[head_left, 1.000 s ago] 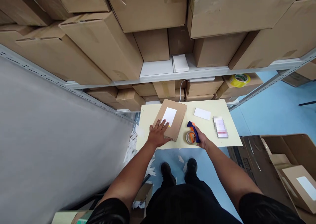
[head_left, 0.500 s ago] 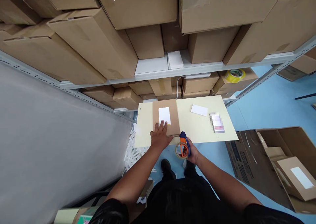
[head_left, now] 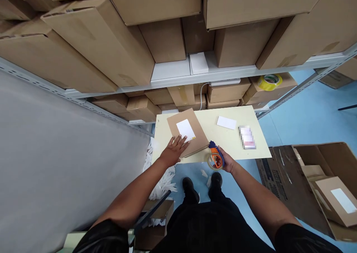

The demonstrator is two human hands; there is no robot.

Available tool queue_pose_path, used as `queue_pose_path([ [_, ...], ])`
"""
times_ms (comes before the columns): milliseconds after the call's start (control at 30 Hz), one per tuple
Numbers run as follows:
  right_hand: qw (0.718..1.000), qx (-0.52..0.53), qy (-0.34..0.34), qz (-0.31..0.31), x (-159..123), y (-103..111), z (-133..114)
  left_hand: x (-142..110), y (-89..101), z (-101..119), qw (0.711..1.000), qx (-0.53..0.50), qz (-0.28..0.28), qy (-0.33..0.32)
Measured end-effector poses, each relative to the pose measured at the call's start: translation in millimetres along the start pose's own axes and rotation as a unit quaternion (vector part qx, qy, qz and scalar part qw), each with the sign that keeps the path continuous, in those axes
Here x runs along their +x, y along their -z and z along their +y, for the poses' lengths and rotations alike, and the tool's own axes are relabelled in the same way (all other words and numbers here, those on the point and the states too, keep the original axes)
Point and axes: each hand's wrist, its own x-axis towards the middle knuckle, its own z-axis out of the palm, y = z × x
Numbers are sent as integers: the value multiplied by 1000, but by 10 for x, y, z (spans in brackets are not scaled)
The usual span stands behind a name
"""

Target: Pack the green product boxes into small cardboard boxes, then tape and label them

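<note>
We judge the step in hand to be turning and steadying a flat cardboard box (head_left: 193, 126) while tape is held ready at its side. The box lies skewed on the left half of the tabletop (head_left: 231, 145), its nearest corner close to the front edge and its white label (head_left: 186, 128) facing up. The left hand (head_left: 172, 151) rests palm down with fingers spread, across the label's lower part and the box's left side, pressing rather than grasping. The right hand (head_left: 227, 161) is wrapped around a blue-and-orange tape dispenser (head_left: 214, 149), whose loaded roll stands over the tabletop's front edge; its blue tip is at the box's right corner, though we cannot tell whether the two touch. As we read it, the next move calls for the left hand to keep the box from sliding while the dispenser's tip meets the near side squarely, so that a strip could lie flat over the seam. Toward the tabletop's back edge, right of the box, we see a small white flat item (head_left: 226, 122), and near the right edge a blurred-out item (head_left: 247, 137).
</note>
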Motion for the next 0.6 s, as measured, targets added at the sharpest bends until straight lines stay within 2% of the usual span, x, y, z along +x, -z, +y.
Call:
queue_pose_path([
  [100,1000,2,0,12,-32,40,-21,46,-45,-84,1000,0,12,-22],
  [200,1000,26,-5,17,-81,56,-54,65,-96,-82,1000,1,15,-12],
  [367,998,51,-12,30,-113,-70,90,72,-141,7,1000,20,7,4],
  [500,999,34,1,2,-94,-205,258,81,-96,19,1000,24,-8,13],
  [600,999,36,0,-4,-87,-195,243,91,-4,-84,999,22,-16,-27],
])
